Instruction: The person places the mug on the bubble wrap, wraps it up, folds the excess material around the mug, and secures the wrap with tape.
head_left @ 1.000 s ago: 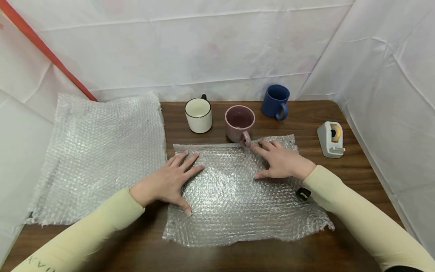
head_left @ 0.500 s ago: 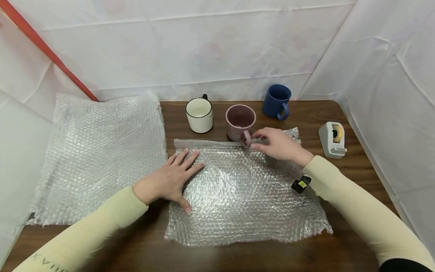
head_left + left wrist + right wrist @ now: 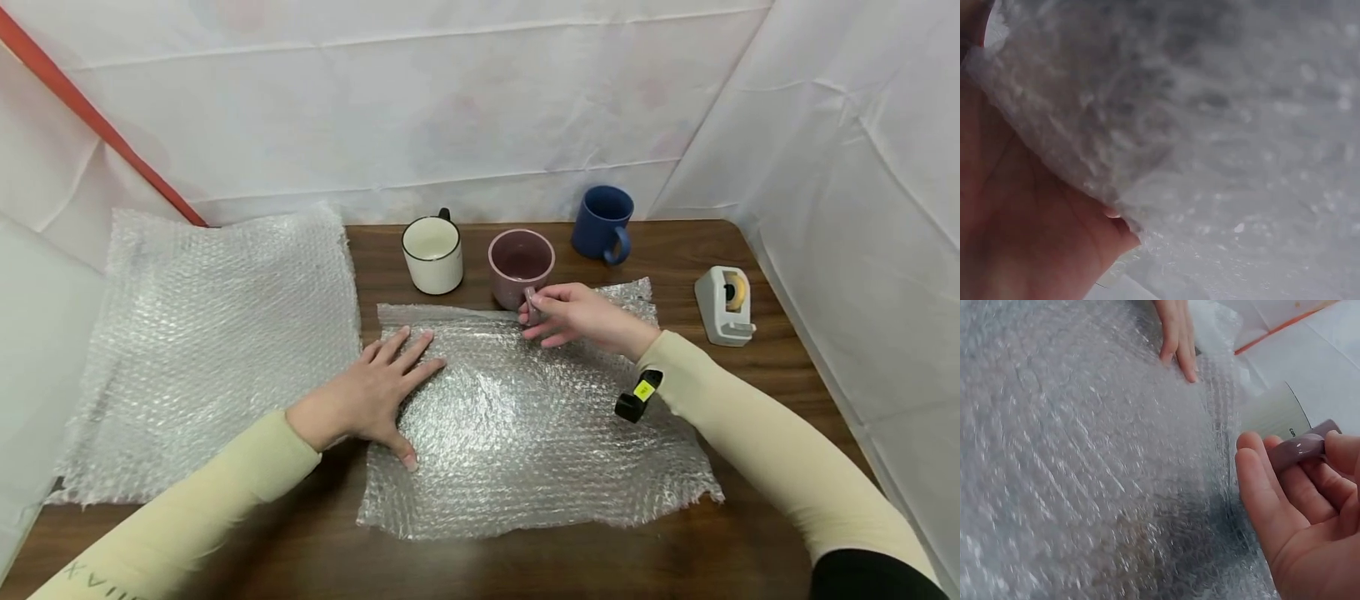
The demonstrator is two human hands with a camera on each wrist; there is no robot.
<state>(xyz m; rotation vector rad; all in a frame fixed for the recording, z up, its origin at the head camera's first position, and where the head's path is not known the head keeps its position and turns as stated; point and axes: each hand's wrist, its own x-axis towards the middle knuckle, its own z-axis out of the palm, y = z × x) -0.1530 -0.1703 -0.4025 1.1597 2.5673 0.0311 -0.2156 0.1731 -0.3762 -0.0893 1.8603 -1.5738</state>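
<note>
A sheet of bubble wrap (image 3: 517, 433) lies flat at the middle of the table. On its left edge rests my left hand (image 3: 367, 396), fingers spread and straight. Just behind the sheet's far edge stands a mauve mug (image 3: 510, 279), upright, its handle pointing toward me. My right hand (image 3: 581, 317) pinches that handle between thumb and fingers. In the right wrist view the handle (image 3: 1297, 452) shows between thumb and curled fingers. The left wrist view is mostly filled by blurred bubble wrap (image 3: 1241, 169) beside my palm.
A white mug (image 3: 435, 267) with a black rim stands left of the mauve one, and a blue mug (image 3: 600, 225) stands behind right. At right sits a tape dispenser (image 3: 725, 308). More bubble wrap (image 3: 217, 358) covers the left side. White cloth walls (image 3: 480, 108) surround the table.
My right hand has lifted off the bubble wrap, moved left and taken hold of the mauve mug's handle. My left hand has stayed on the sheet.
</note>
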